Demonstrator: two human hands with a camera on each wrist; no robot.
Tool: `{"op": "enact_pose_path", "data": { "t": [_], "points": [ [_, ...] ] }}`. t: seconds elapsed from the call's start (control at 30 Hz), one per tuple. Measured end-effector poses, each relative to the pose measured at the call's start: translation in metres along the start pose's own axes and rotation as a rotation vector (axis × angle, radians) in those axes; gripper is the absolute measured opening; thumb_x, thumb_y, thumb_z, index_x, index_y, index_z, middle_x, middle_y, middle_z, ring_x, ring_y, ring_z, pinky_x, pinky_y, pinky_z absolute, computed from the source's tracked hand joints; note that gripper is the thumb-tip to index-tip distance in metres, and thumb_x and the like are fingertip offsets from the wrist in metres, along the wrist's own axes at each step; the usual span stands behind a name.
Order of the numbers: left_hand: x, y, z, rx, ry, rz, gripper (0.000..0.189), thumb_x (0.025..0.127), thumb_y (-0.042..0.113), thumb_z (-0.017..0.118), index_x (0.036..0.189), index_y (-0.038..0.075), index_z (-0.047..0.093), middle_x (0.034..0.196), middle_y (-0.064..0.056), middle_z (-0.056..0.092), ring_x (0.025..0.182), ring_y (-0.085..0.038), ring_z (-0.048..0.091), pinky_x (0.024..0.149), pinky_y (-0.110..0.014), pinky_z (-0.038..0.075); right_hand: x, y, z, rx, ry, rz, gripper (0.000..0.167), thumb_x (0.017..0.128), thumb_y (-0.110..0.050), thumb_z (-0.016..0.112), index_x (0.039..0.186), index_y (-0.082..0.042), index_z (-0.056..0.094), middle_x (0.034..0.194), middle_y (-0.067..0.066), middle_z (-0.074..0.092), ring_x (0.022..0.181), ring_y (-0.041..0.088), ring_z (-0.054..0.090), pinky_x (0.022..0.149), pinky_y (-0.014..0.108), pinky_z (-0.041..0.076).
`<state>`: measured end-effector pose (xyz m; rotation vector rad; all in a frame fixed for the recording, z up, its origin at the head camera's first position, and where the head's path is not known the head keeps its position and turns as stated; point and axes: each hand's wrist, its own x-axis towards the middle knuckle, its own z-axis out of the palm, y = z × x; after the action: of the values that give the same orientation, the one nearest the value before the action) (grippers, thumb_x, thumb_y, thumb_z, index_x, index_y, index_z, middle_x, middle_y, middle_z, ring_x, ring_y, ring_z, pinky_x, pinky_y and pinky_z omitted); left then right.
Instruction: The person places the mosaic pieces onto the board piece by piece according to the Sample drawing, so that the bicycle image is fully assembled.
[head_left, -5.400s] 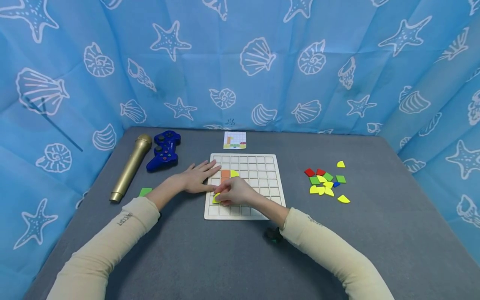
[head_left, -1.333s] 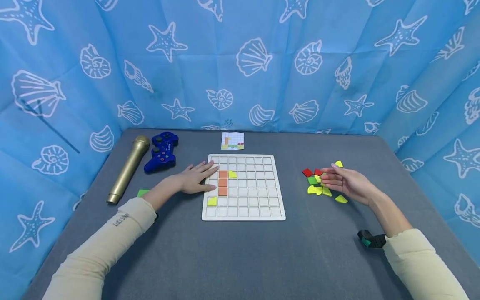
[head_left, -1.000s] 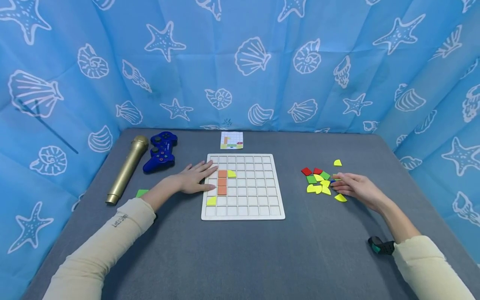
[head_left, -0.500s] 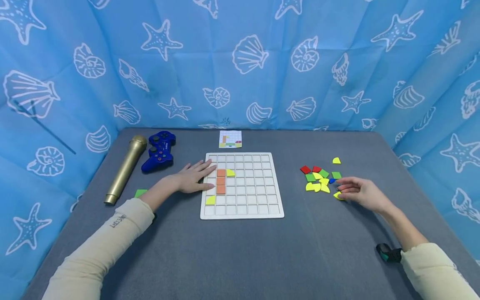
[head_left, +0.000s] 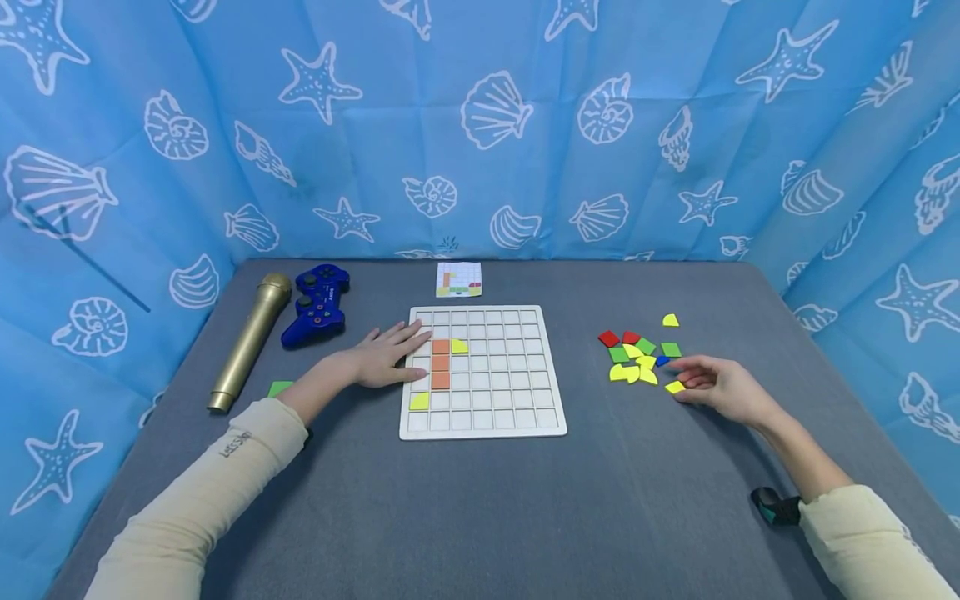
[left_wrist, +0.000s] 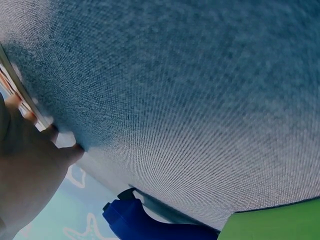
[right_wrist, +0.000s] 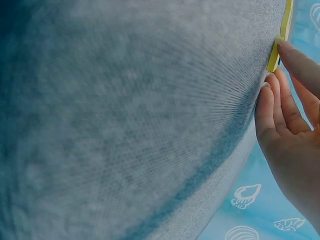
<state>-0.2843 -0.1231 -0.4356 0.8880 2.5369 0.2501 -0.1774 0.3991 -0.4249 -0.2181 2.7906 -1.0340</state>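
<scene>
My left hand (head_left: 378, 358) lies spread with its fingers on the left edge of a white gridded board (head_left: 517, 417). On the board sit a column of orange square tiles (head_left: 441, 363), a yellow tile (head_left: 459, 347) with a curved side near its top, and another yellow tile (head_left: 419, 402) at lower left. To the right, my right hand (head_left: 727, 390) pinches a yellow quarter-circle tile (head_left: 674, 387) between thumb and fingers, low at the table. The right wrist view shows the thumb on this yellow tile (right_wrist: 273, 56) and the other fingers bent beside it.
Beside the right hand lies a loose group of red (head_left: 608, 338), green (head_left: 670, 350), yellow (head_left: 632, 374) and blue (head_left: 662, 361) tiles. A small pattern card (head_left: 459, 280) lies behind the board. A gold microphone (head_left: 251, 342), blue game controller (head_left: 317, 305) and green piece (head_left: 280, 388) are at left.
My right hand placed a yellow tile at the board's lower left, then moved right to the loose tiles, drew back towards me and took the nearest yellow one. The left hand stayed on the board.
</scene>
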Motion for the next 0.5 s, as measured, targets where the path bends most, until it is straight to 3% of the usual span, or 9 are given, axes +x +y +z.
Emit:
{"op": "enact_pose_path", "data": {
  "t": [0.2, 0.5],
  "points": [
    [0.0000, -0.0003, 0.0011, -0.006, 0.004, 0.000, 0.078, 0.097, 0.058, 0.040, 0.155, 0.019, 0.007, 0.159, -0.009, -0.001, 0.143, -0.032, -0.002, 0.108, -0.059, 0.000, 0.0002, 0.0014, 0.0002, -0.022, 0.015, -0.022, 0.041, 0.083, 0.000, 0.071, 0.121, 0.008, 0.058, 0.094, 0.013, 0.058, 0.077, 0.016, 0.055, 0.063, 0.024, 0.049],
    [0.0004, -0.0016, 0.0004, -0.028, -0.002, 0.003, 0.076, 0.097, 0.057, 0.040, 0.155, 0.021, 0.006, 0.159, -0.007, -0.002, 0.143, -0.031, -0.003, 0.108, -0.059, -0.001, 0.0031, -0.0002, 0.0011, -0.097, 0.044, 0.018, 0.036, 0.086, -0.004, 0.070, 0.119, 0.006, 0.061, 0.091, 0.011, 0.057, 0.075, 0.020, 0.054, 0.059, 0.026, 0.046]
  ]
}}
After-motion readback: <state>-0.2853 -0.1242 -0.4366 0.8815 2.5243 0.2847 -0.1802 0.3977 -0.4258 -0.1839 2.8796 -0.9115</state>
